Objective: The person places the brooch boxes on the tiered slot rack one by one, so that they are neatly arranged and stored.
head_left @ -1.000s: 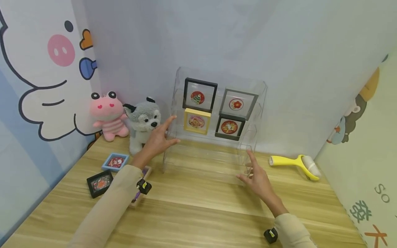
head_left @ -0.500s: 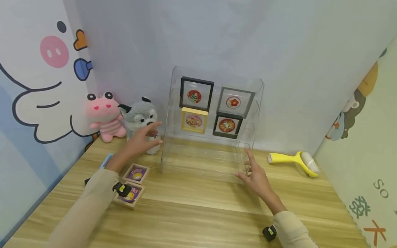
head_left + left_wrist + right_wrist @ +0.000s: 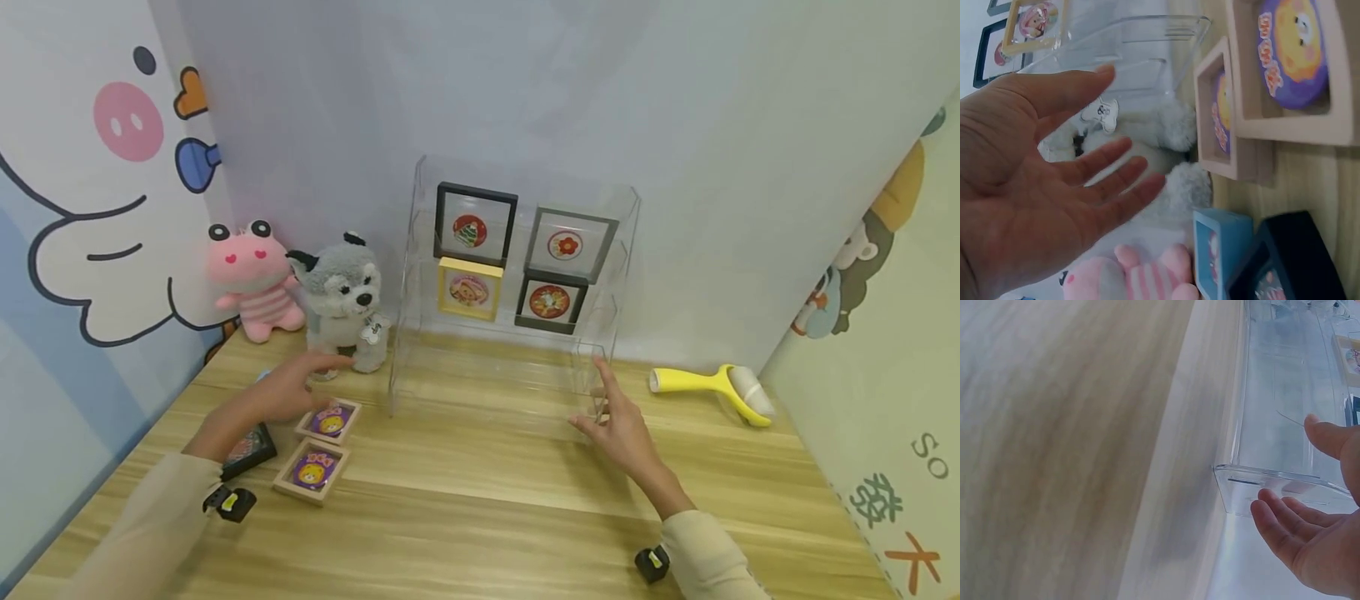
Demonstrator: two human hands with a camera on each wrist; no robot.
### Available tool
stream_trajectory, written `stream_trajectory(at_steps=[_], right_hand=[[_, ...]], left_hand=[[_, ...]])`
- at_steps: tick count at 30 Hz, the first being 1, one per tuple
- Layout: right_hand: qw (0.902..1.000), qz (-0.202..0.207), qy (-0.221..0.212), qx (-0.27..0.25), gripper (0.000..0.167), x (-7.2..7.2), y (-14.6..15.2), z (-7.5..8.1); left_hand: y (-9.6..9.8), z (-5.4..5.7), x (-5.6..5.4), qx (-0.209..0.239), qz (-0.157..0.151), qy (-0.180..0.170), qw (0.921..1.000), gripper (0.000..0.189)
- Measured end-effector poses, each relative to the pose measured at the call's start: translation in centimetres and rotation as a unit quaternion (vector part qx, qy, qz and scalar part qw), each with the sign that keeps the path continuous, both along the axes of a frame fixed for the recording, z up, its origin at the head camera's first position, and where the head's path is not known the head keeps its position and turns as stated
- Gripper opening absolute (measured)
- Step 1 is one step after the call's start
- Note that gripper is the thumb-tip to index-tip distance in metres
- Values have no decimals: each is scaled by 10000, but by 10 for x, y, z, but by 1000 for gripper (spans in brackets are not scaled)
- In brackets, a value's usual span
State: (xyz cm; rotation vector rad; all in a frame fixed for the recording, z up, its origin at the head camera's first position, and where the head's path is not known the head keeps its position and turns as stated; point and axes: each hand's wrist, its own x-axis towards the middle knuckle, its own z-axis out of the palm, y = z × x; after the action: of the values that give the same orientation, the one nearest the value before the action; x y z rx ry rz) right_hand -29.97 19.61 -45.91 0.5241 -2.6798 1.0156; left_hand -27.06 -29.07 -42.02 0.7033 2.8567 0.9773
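My left hand [image 3: 281, 392] hovers with loose fingers over the small frames at the table's left, holding nothing. Below it lie two light wooden frames [image 3: 311, 472] with purple bear badges, and a black frame [image 3: 251, 452] it partly covers. A blue frame [image 3: 1222, 250] shows beside the black one in the left wrist view. My right hand [image 3: 626, 433] is at the lower right side of a clear acrylic rack [image 3: 487, 408], fingers outside the side panel, thumb in front; contact is hard to tell. On the rack stand black, grey and yellow frames [image 3: 470, 290] with round badges.
A grey husky plush [image 3: 345, 292] and a pink striped plush [image 3: 258, 283] sit left of the rack. At the right lies a yellow-handled lint roller [image 3: 708, 385]. Printed walls enclose the table's back and sides.
My left hand has moved from the rack's left side, past the husky plush, down and left to above the loose frames. The right hand has stayed by the rack.
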Motion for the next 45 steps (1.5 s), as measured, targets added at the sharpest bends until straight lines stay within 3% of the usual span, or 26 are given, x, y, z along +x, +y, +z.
stream_trajectory(at_steps=[4,9,17,27,34,45], right_hand=[[10000,10,-6,-23,94,1,0,1],[10000,4,-28,-30,94,1,0,1],[9999,30,-48,-95,95,1,1,0],[9999,36,-29,-91,94,2,0,0],[9999,34,-48,-91,94,2,0,0],[10000,-1,-63,-70,94,2,0,1]], left_hand=[[-8,-6,5,-433,-10,-235,9988,65],[-12,-14,8,-614,-56,-629,9961,66],[-11,-24,3,-967,-147,-610,9933,72],[-13,-22,2,-1032,-290,-714,9917,72],[-11,-23,0,-947,-221,-838,9917,71],[-15,-20,0,-1045,-375,-713,9913,70]])
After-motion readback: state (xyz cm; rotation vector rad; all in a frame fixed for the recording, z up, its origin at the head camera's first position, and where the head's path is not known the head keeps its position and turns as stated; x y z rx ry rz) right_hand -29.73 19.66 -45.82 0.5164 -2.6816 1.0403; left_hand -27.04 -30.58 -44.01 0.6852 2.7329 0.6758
